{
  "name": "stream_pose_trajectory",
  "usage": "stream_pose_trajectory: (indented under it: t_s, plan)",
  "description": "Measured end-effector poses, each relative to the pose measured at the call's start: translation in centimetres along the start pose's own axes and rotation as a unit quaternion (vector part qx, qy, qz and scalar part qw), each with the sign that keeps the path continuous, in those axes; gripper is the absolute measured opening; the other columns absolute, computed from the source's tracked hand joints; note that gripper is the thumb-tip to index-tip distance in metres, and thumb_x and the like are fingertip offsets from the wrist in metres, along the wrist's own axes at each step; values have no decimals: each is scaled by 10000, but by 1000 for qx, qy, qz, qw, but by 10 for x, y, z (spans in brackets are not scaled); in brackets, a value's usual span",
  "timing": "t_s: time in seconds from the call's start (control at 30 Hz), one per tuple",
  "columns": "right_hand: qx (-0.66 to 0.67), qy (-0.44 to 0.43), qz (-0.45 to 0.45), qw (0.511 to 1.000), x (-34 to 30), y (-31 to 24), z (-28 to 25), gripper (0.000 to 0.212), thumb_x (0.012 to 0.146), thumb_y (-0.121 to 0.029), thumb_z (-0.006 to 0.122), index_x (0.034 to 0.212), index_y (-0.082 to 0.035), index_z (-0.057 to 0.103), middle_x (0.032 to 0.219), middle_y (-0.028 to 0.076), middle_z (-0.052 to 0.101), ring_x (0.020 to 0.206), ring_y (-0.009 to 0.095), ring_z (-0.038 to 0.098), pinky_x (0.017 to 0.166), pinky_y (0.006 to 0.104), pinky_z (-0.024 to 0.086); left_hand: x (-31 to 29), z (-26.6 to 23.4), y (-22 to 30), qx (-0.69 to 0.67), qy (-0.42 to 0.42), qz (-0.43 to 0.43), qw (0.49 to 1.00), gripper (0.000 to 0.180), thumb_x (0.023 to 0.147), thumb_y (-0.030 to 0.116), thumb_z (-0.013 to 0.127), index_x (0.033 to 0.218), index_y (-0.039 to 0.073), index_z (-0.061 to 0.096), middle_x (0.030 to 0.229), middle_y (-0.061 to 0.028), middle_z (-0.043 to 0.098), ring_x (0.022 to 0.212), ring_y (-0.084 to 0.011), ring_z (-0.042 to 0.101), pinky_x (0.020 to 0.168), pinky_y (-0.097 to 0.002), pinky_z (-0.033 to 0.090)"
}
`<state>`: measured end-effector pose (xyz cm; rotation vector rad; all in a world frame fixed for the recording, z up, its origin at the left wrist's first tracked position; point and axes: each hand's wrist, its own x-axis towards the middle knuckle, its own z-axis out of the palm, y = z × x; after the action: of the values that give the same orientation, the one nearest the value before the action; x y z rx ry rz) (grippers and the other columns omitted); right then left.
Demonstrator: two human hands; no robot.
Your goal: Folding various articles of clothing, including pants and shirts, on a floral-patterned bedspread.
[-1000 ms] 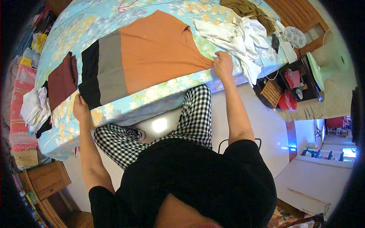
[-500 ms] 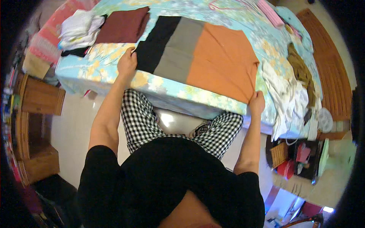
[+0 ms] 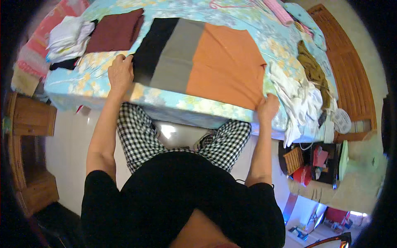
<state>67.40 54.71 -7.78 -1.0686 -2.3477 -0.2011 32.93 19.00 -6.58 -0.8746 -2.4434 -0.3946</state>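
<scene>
A color-block shirt in black, grey and orange (image 3: 225,64) lies flat across the bed in front of me. My left hand (image 3: 121,73) has its fingers closed on the near left corner, at the black end. At the orange end, my right hand (image 3: 268,106) pinches the near right corner, and small creases run from it into the cloth. Beyond my left hand lies a folded maroon garment (image 3: 115,31). To the right of my right hand is a loose heap of white clothing (image 3: 295,95).
The bed carries a flowered light-blue sheet (image 3: 165,96). A stack of folded white clothes (image 3: 69,39) sits at the left. Brown crumpled clothing (image 3: 312,66) lies at the right, near a wooden headboard (image 3: 345,62). Pink hangers (image 3: 231,5) rest at the far side. A wooden cabinet (image 3: 33,115) stands left.
The whole view has shifted, so the bed and clothes appear farther left. Both hands still hold the same corners of the shirt, which stays flat.
</scene>
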Motion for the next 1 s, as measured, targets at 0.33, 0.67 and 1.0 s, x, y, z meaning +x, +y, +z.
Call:
stream_pose_trajectory:
  t_s: [0.33, 0.67, 1.0]
  plan:
    - [198, -113, -115, 967, 40, -104, 41, 199, 804, -109, 548, 978, -30, 604, 989, 178, 600, 898, 352, 567, 764, 417, 462, -19, 22, 131, -102, -140, 230, 958, 454, 817, 278, 561, 1233, 112, 485, 1367, -117, 372, 1287, -249, 326, 1023, -498, 264]
    - [182, -105, -175, 962, 74, -71, 64, 132, 805, -152, 558, 859, -57, 631, 801, 169, 605, 779, 364, 574, 689, 440, 458, -21, 24, 129, -126, -132, 230, 956, 459, 813, 270, 561, 1247, 140, 488, 1396, -113, 338, 1309, -258, 285, 1035, -504, 235]
    - [74, -75, -103, 989, 86, -79, 63, 154, 768, -158, 572, 807, -10, 593, 823, 197, 589, 819, 364, 561, 733, 455, 446, -18, 21, 129, -115, -126, 242, 955, 446, 807, 280, 557, 1242, 199, 501, 1390, -107, 352, 1298, -262, 300, 1019, -540, 227]
